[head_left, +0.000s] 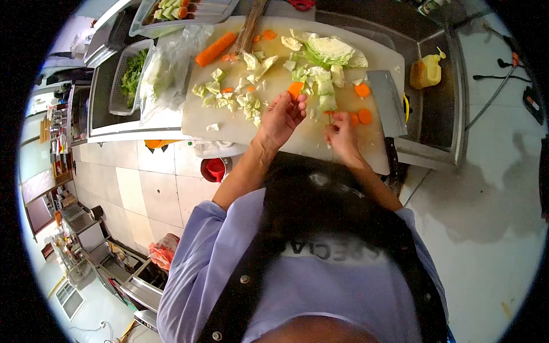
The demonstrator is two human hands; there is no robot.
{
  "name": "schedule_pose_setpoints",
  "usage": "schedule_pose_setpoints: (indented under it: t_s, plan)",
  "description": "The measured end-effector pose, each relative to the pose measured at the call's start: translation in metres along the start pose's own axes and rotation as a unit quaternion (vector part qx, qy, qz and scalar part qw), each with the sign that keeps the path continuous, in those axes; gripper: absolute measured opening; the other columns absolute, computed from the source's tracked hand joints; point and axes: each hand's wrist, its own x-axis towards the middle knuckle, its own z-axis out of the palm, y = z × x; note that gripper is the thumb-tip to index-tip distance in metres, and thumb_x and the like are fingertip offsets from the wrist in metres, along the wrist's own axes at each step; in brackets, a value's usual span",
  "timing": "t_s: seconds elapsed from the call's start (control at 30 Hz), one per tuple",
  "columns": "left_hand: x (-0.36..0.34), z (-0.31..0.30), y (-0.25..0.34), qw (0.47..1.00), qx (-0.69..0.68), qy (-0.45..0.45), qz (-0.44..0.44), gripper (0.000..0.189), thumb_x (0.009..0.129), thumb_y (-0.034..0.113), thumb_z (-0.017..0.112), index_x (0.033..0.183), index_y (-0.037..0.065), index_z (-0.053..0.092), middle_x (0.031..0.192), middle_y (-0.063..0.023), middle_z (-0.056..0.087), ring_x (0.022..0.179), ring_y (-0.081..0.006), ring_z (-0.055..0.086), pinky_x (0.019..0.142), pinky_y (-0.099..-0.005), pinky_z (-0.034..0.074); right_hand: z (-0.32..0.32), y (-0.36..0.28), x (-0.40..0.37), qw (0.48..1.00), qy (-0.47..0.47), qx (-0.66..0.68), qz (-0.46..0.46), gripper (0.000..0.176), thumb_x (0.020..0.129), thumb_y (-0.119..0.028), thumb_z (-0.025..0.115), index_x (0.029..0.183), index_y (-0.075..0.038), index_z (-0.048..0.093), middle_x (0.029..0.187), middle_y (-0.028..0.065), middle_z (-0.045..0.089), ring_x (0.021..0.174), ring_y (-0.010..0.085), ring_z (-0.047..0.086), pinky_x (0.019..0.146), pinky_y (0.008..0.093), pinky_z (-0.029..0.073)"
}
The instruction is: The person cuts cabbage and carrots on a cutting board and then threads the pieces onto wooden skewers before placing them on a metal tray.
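Observation:
My left hand [283,117] pinches an orange carrot slice [295,90] above the middle of the white cutting board [229,127]. To its right, my right hand [342,134] is closed near the board's front edge. A thin thing seems to show at its fingertips, too small to make out. Carrot slices [364,116] lie just beside that hand. Cut cabbage pieces [249,106] are scattered left of my left hand, and a larger cabbage wedge [329,50] rests farther back. A cleaver [386,100] lies flat at the board's right side, its black handle toward me.
A whole carrot [216,49] and a bundle of thin sticks [250,27] lie at the back. Leftward stand a plastic bag [166,77], a basket of greens [117,94] and a tray [220,12] with vegetable skewers. A yellow jug [426,70] stands on the right.

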Motion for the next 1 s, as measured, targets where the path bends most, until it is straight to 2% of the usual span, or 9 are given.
schedule_pose_setpoints:
  t_s: [0.07, 0.17, 0.27, 0.3, 0.37, 0.5, 0.67, 0.77, 1.0]
  plan:
    - [-0.008, 0.009, 0.006, 0.998, 0.041, 0.039, 0.02, 0.025, 0.096, 0.027, 0.051, 0.108, 0.007, 0.057, 0.096, -0.0069, 0.064, 0.08, -0.0145, 0.062, 0.076, -0.0294, 0.053, -0.011, -0.028, -0.008, 0.977, -0.034, 0.165, 0.13, 0.026, 0.09, -0.013, 0.057, 0.109, 0.001, 0.047, 0.083, 0.0046, 0.056, 0.068, 0.0131, 0.051, 0.062, 0.0269, 0.044]
    - [-0.007, 0.002, 0.008, 0.993, 0.067, 0.065, 0.066, 0.023, 0.096, 0.025, 0.052, 0.107, 0.005, 0.057, 0.096, -0.0076, 0.064, 0.08, -0.0145, 0.062, 0.076, -0.029, 0.053, -0.014, 0.043, 0.015, 0.994, 0.07, 0.001, -0.084, 0.016, 0.091, -0.01, 0.053, 0.102, 0.001, 0.051, 0.08, 0.002, 0.055, 0.065, 0.0115, 0.048, 0.061, 0.0251, 0.042]
    - [-0.004, -0.001, 0.01, 0.982, 0.107, 0.099, 0.116, 0.022, 0.096, 0.021, 0.054, 0.108, 0.002, 0.057, 0.093, -0.0076, 0.064, 0.077, -0.0138, 0.062, 0.074, -0.0284, 0.053, -0.039, 0.005, -0.015, 0.99, 0.083, -0.009, -0.113, 0.014, 0.091, -0.015, 0.056, 0.094, -0.001, 0.054, 0.079, 0.008, 0.061, 0.068, 0.0172, 0.057, 0.062, 0.0309, 0.047]
    - [-0.005, 0.002, 0.012, 0.975, 0.139, 0.117, 0.127, 0.022, 0.095, 0.02, 0.054, 0.107, 0.002, 0.058, 0.091, -0.0072, 0.064, 0.076, -0.0135, 0.062, 0.073, -0.0282, 0.053, -0.047, -0.005, -0.023, 0.982, 0.08, -0.08, -0.153, 0.013, 0.09, -0.017, 0.056, 0.092, -0.004, 0.055, 0.074, 0.0119, 0.062, 0.065, 0.023, 0.061, 0.06, 0.0341, 0.047]
    - [-0.007, 0.012, 0.017, 0.957, 0.204, 0.149, 0.144, 0.022, 0.095, 0.019, 0.055, 0.105, 0.0, 0.059, 0.088, -0.0064, 0.064, 0.073, -0.0129, 0.061, 0.071, -0.0278, 0.053, -0.058, -0.034, -0.04, 0.97, 0.071, -0.153, -0.176, 0.012, 0.09, -0.018, 0.056, 0.093, -0.006, 0.056, 0.075, 0.0137, 0.062, 0.066, 0.0289, 0.063, 0.06, 0.0365, 0.048]
    - [-0.005, 0.011, 0.018, 0.948, 0.244, 0.131, 0.159, 0.021, 0.094, 0.019, 0.057, 0.1, 0.0, 0.062, 0.084, -0.0052, 0.064, 0.071, -0.0122, 0.06, 0.07, -0.0273, 0.053, -0.056, -0.05, -0.053, 0.939, 0.092, -0.228, -0.24, 0.011, 0.089, -0.019, 0.057, 0.096, -0.011, 0.058, 0.077, 0.0143, 0.063, 0.07, 0.0361, 0.063, 0.058, 0.0406, 0.048]
    - [-0.01, 0.019, 0.021, 0.945, 0.226, 0.129, 0.197, 0.02, 0.094, 0.018, 0.057, 0.099, -0.001, 0.061, 0.082, -0.006, 0.062, 0.071, -0.0142, 0.06, 0.071, -0.0303, 0.053, -0.054, -0.056, -0.057, 0.931, 0.113, -0.222, -0.266, 0.012, 0.088, -0.017, 0.058, 0.098, -0.01, 0.059, 0.078, 0.0142, 0.063, 0.071, 0.0345, 0.063, 0.06, 0.0411, 0.049]
    - [-0.016, 0.028, 0.024, 0.945, 0.215, 0.141, 0.203, 0.02, 0.094, 0.017, 0.057, 0.099, -0.001, 0.062, 0.085, -0.0061, 0.065, 0.072, -0.0126, 0.061, 0.068, -0.0268, 0.052, -0.055, -0.057, -0.056, 0.928, 0.113, -0.223, -0.277, 0.012, 0.087, -0.015, 0.058, 0.098, -0.009, 0.059, 0.081, 0.0141, 0.063, 0.073, 0.0336, 0.064, 0.062, 0.0402, 0.049]
    - [-0.015, 0.023, 0.027, 0.935, 0.23, 0.143, 0.23, 0.02, 0.094, 0.016, 0.056, 0.1, -0.002, 0.061, 0.087, -0.0079, 0.066, 0.072, -0.0139, 0.062, 0.069, -0.0269, 0.052, -0.056, -0.062, -0.057, 0.919, 0.106, -0.243, -0.292, 0.012, 0.087, -0.013, 0.058, 0.098, -0.007, 0.059, 0.084, 0.0132, 0.063, 0.074, 0.0328, 0.064, 0.063, 0.0388, 0.049]
